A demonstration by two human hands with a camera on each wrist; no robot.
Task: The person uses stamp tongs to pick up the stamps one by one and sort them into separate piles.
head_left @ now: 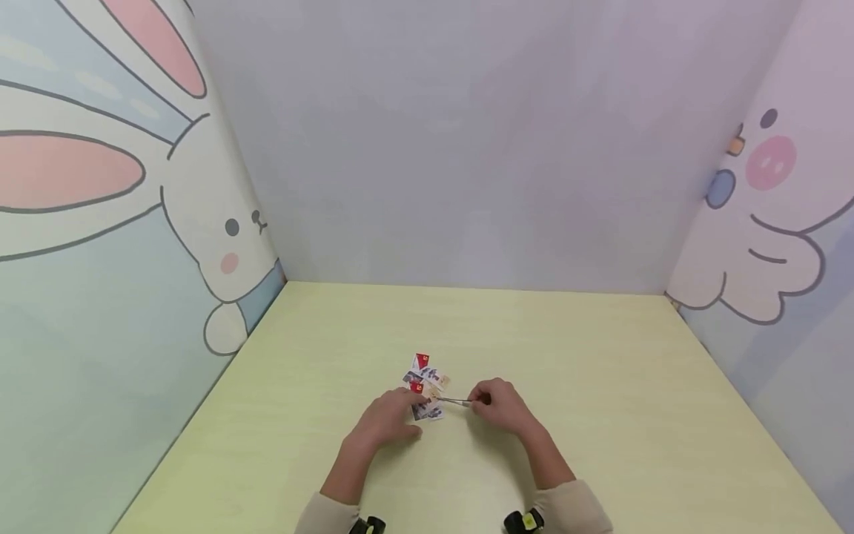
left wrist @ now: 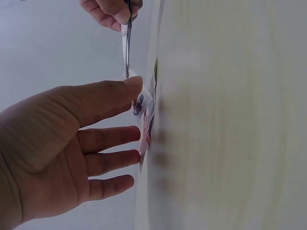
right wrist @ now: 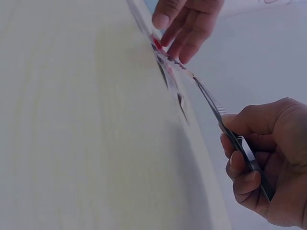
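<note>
Beyond right hand [head_left: 502, 406], at tips of tweezers [head_left: 455, 401], papers [head_left: 427, 375]

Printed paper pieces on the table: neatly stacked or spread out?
Spread out, partly overlapping: in the head view, the printed paper pieces show corners jutting at different angles.

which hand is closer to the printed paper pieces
Left. The left hand is right at the printed paper pieces, extending over part of them from the left; the right hand is off to their right, gripping tweezers that reach across to them.
</note>
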